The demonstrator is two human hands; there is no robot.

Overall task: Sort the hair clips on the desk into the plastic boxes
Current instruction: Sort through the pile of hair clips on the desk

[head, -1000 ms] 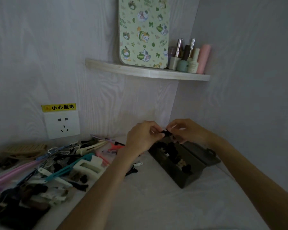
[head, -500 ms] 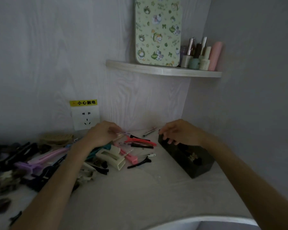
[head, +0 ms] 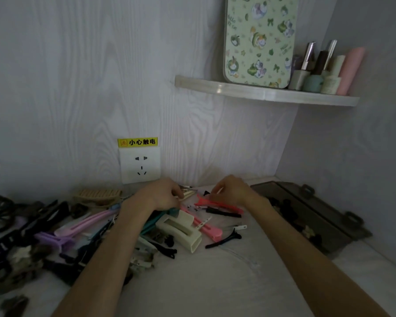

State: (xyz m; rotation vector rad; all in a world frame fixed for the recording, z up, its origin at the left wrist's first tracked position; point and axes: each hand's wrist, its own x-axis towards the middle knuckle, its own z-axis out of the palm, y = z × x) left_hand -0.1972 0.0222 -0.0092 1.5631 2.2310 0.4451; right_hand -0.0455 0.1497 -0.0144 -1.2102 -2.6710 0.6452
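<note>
Pale wood walls meet in a corner over the white desk [head: 192,282], where a heap of plastic hair clips [head: 62,229] covers the left side. Beside them, the dark see-through plastic box [head: 318,216] sits open on the right. Left hand [head: 162,195] pinches a small beige clip [head: 186,192], and right hand [head: 231,191] touches a long coral-pink clip [head: 217,203], but I cannot tell if it grips.

Head camera looks forward and down, close over the desk [head: 204,282].

I'm seeing the pale table [head: 215,284] carrying a hair-clip heap [head: 78,232] left, a dark plastic box [head: 311,216] sitting right.
</note>
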